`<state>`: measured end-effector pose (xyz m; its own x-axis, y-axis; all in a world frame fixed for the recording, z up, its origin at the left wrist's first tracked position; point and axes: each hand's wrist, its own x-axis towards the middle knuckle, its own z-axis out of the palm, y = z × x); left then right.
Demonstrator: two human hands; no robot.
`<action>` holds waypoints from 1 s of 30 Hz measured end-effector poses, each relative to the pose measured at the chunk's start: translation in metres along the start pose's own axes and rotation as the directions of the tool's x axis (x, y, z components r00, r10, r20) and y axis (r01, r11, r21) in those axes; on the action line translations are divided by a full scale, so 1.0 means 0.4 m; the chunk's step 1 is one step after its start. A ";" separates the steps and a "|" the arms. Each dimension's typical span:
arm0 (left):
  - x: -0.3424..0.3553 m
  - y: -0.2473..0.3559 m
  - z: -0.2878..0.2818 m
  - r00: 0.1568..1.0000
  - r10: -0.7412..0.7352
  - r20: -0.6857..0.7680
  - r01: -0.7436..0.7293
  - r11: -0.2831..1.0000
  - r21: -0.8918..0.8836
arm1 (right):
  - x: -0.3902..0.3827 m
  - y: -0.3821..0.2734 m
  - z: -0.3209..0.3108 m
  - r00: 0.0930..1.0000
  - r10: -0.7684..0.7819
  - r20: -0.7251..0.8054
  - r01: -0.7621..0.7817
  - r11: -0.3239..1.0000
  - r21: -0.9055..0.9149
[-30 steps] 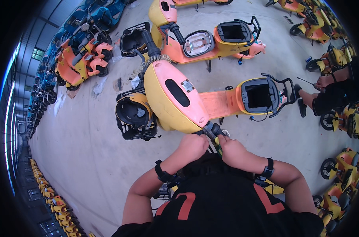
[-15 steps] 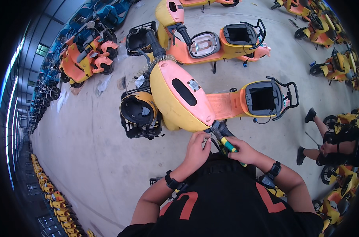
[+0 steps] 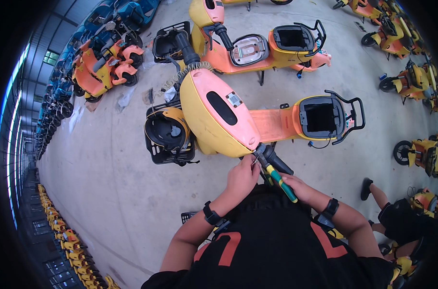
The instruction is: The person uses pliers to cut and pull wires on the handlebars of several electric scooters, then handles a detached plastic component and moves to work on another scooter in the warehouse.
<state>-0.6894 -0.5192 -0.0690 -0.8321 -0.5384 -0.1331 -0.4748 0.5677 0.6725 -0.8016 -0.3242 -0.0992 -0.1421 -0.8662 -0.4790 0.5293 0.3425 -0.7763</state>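
Right in front of me stands a yellow and pink scooter (image 3: pixel 219 113), its near handlebar grip (image 3: pixel 276 161) pointing toward my body. My right hand (image 3: pixel 298 187) is closed round pliers (image 3: pixel 281 184) with green and yellow handles. Their jaws lie at the inner end of the grip, beside the scooter's front cover. My left hand (image 3: pixel 243 177) is pinched close to the jaws, under the cover's near edge. Whatever its fingers hold is too small and hidden to make out.
A black front basket (image 3: pixel 173 156) holds a yellow and black helmet (image 3: pixel 168 130). Beyond stands another scooter (image 3: pixel 248 53) with its seat compartment open. Fallen or leaning scooters (image 3: pixel 105 72) crowd the far left. A person (image 3: pixel 397 216) is low at the right among more scooters.
My right hand's hold on the pliers has shifted, baring more of the handles. My left fingers have drawn in closer to the jaws. The person at right has moved nearer.
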 end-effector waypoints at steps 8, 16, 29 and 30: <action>0.012 0.013 -0.005 0.991 0.123 0.053 -0.134 0.924 0.359 | 0.072 0.115 0.012 0.999 -0.017 -0.046 0.008 0.982 -0.187; 0.026 -0.038 -0.004 0.913 0.407 -0.015 -0.394 0.893 0.217 | 0.008 0.000 0.071 0.930 -0.236 -0.283 -0.010 0.750 -0.661; 0.036 -0.059 -0.002 0.951 0.278 -0.135 -0.290 0.954 -0.072 | 0.010 -0.044 0.056 0.967 -0.146 -0.209 -0.089 0.574 -0.814; 0.032 -0.062 -0.003 0.952 0.274 -0.134 -0.285 0.955 -0.077 | 0.017 -0.029 0.051 0.970 -0.201 -0.134 0.021 0.623 -0.782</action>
<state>-0.6881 -0.5408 -0.0866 -0.8841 -0.4408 0.1550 -0.1942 0.6483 0.7362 -0.7915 -0.3415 -0.0852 -0.3567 -0.8604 -0.3640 -0.3274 0.4800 -0.8139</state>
